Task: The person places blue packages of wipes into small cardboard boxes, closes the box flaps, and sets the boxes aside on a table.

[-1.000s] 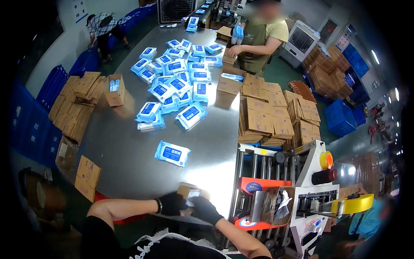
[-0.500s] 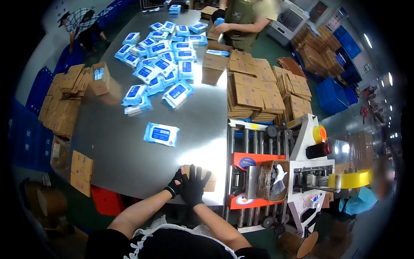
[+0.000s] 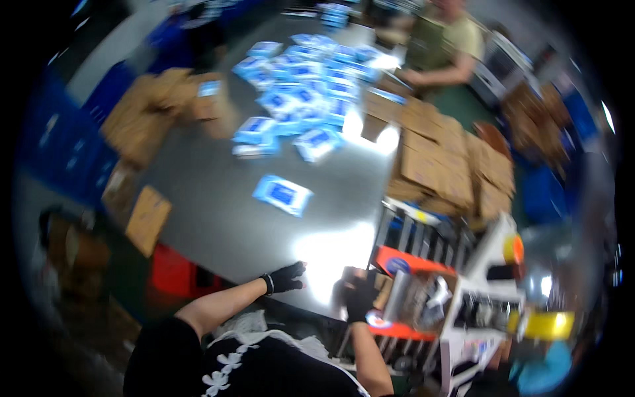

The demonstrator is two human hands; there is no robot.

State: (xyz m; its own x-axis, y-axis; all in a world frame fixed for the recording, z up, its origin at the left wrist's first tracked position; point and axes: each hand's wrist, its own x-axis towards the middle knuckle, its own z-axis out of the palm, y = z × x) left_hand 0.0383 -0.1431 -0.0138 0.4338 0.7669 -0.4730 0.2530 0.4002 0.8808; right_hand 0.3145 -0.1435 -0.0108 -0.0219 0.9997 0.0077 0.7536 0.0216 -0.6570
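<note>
My left hand, in a black glove with bare fingertips, hovers over the near edge of the metal table. Nothing is in it, and its fingers look loosely apart. On the right, my right hand, gloved the same way, is at a small cardboard box where the table meets the sealing machine. Motion smears its fingers, so their grip does not show. A single blue and white pack of wipes lies flat farther up the table.
Several more wipes packs are heaped at the table's far part. Folded cartons are stacked behind the machine. At the left stand more cartons and a red bin. A co-worker stands at the far right side.
The small box has moved right, from the table to the machine's entry, with my right hand at it. My left hand has come away from the box. The whole view has turned and blurred.
</note>
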